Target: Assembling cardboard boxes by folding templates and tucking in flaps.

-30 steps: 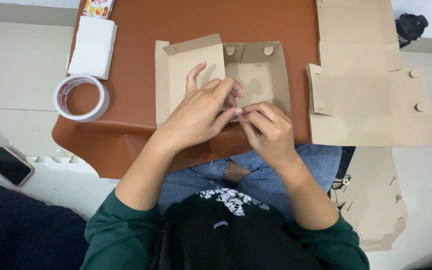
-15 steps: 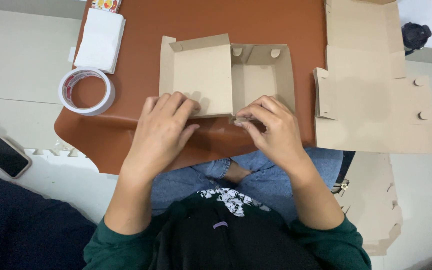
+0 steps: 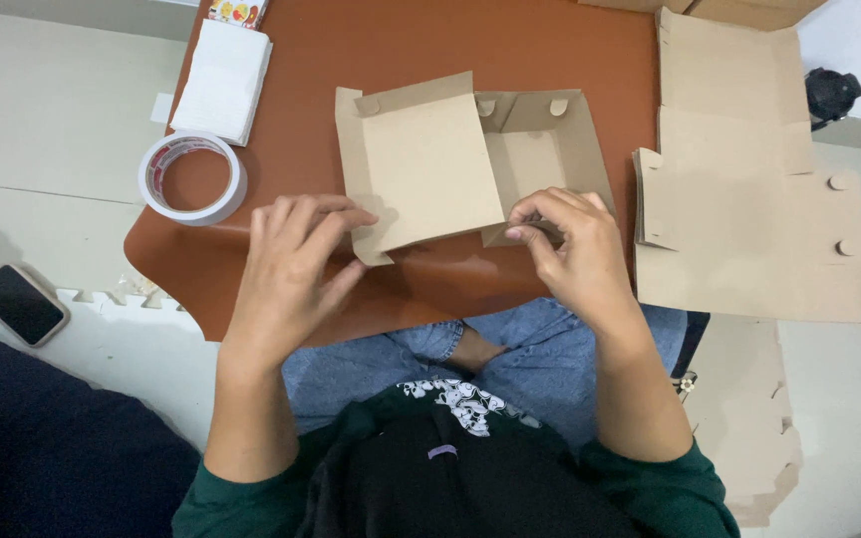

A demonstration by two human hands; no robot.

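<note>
Right hand seemingly pinches box

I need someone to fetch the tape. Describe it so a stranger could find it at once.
Start at the brown table and go to its left edge. The tape roll lies flat there, just below a white stack of paper and above the left hand. It is the only ring-shaped thing: white, with a red inner core.

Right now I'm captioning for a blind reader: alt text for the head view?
Right hand pinches a half-folded cardboard box on a brown table; left hand rests beside it, near a tape roll.
</note>
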